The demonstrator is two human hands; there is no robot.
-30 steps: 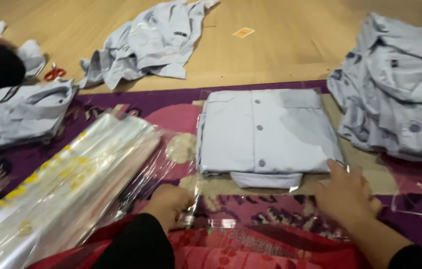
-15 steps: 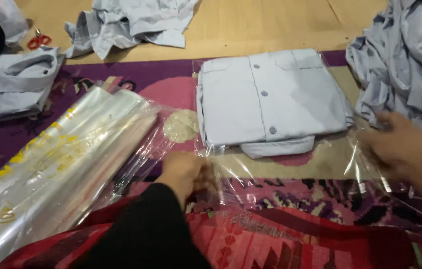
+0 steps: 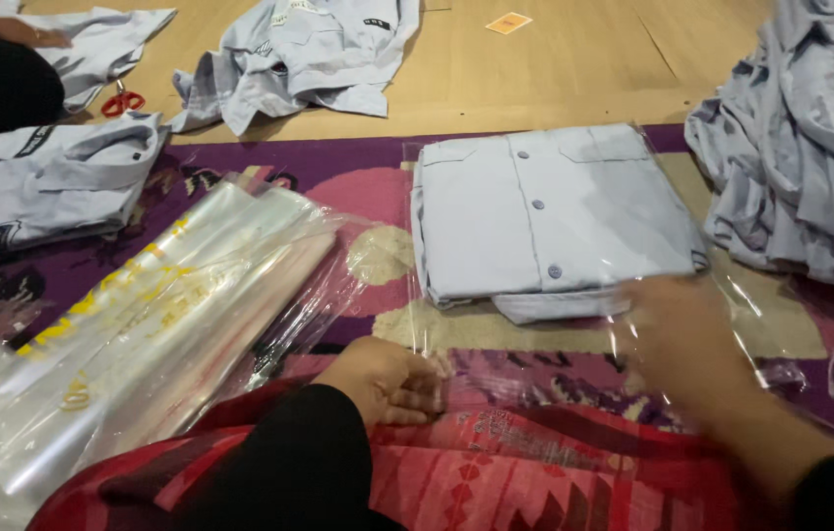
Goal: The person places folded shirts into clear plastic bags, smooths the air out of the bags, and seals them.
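Head view: both hands [image 3: 392,379] [image 3: 678,324] press the clear bag [image 3: 732,295] flat.

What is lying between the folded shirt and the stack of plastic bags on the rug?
In the head view, only patterned rug shows between the folded shirt and the stack of plastic bags.

The folded shirt [image 3: 555,211] is matt pale grey-blue cloth with small plastic-looking buttons, lying inside a clear bag [image 3: 732,295] of thin, glossy, crinkled film. The stack of bags [image 3: 151,334] beside it is the same shiny transparent plastic, catching light in streaks. The rug [image 3: 338,182] looks a soft, matt woven textile; the floor [image 3: 555,69] is smooth wood with a faint sheen. The scissors [image 3: 122,100] have red plastic handles
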